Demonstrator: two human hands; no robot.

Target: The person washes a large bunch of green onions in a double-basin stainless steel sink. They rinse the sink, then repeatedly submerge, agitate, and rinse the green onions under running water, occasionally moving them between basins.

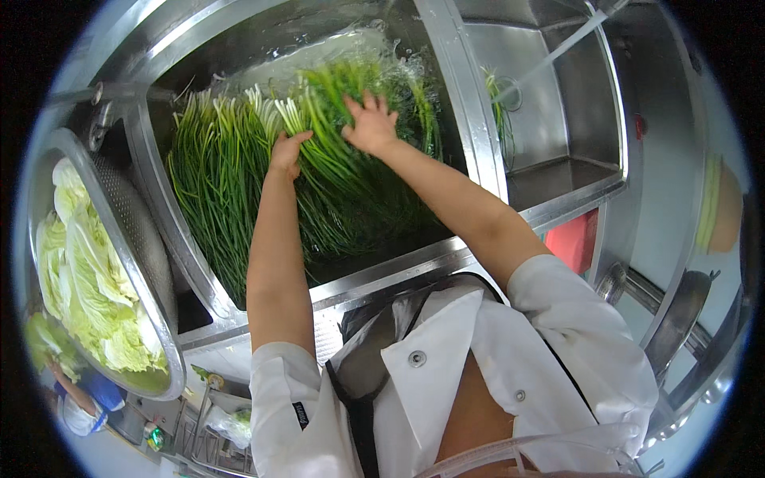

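Observation:
Long scallions (pixel 221 143) lie side by side in a water-filled stainless-steel sink (pixel 460 77), white ends towards the far side. My left hand (pixel 288 154) is down among them, its thumb across the pale stems; its other fingers are mostly hidden, so I cannot tell whether it grips. To its right, my right hand (pixel 372 124) is spread over a blurred, looser bunch of scallions (pixel 340 77), palm down and fingers apart. Churned water (pixel 358 45) splashes beyond both hands. A few more green stalks float at the sink's right side.
On the left, a perforated metal colander (pixel 134 203) holds cabbage leaves (pixel 89 257). A second steel basin (pixel 526 131) adjoins on the right, with a few scallion strands (pixel 501 122) near its drain. A red container (pixel 574 242) sits below it. Another person (pixel 83 400) handles greens at lower left.

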